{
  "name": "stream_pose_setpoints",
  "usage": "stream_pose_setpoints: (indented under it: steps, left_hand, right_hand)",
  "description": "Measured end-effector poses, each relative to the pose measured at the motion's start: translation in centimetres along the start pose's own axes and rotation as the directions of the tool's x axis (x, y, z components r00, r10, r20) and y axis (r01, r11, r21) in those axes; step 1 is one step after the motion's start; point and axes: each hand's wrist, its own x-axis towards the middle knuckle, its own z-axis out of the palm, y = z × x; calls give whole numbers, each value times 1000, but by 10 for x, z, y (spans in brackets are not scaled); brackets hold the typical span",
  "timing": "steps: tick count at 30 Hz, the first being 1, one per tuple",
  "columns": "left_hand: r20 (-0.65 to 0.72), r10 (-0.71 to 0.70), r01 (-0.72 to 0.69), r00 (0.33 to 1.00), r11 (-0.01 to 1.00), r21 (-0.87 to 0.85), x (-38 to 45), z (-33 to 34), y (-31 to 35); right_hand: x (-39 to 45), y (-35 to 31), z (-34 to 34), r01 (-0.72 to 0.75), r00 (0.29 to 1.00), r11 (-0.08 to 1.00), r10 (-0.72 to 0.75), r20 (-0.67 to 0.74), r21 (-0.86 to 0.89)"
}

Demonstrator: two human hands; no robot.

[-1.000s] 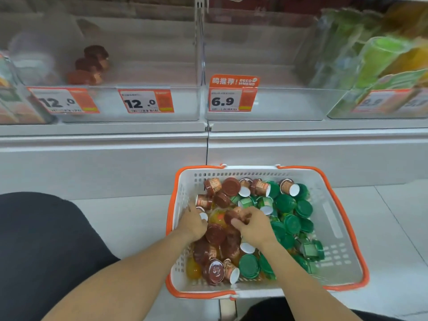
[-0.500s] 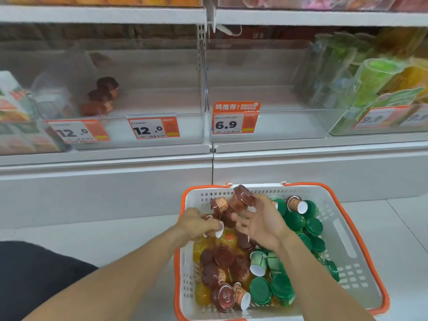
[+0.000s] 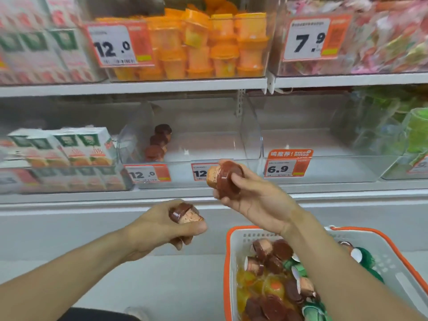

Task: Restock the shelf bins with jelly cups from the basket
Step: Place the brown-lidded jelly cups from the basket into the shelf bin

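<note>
Above basket (image 3: 234, 251), both hands raised since, seemingly gripping brown cups (image 3: 225, 178)

Single head view, close, facing forward and slightly down at shelf bins (image 3: 190, 144); both hands mid-frame, basket (image 3: 234, 256) cropped at lower right edge.

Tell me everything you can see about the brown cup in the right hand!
The brown jelly cup is small, with a glossy dark brown lid and a tan, speckled printed side; it looks like plastic. It lies tilted on its side, lid toward the camera. The right hand grips it, fingers curled round the lid's rim, holding it up in front of the clear shelf bin, touching nothing else. It looks sealed.
</note>
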Motion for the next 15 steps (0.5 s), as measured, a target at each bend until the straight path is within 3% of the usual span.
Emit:
stream_pose_setpoints:
  steps: [4, 7, 10, 12, 15]
  left_hand:
    - [-167, 46, -65, 985, 992, -106, 6, -26, 7]
    - [-260, 12, -51, 966, 988, -144, 13, -38, 3]
    - [-319, -19, -17, 948, 994, -109, 15, -47, -8]
    - [-385, -11, -19, 923, 997, -75, 18, -56, -13]
    - [-460, -1, -9, 888, 1000, -20, 22, -70, -20]
  right_hand:
    - [46, -31, 43, 41, 999, 976, -45, -12, -216]
    - [97, -47, 59, 10, 972, 873, -123, -200, -487]
    - [152, -48, 54, -143, 908, 705, -186, -376, -695]
    - [184, -42, 47, -302, 891, 602, -97, -444, -739]
    - [223, -26, 34, -527, 843, 448, 167, -511, -722]
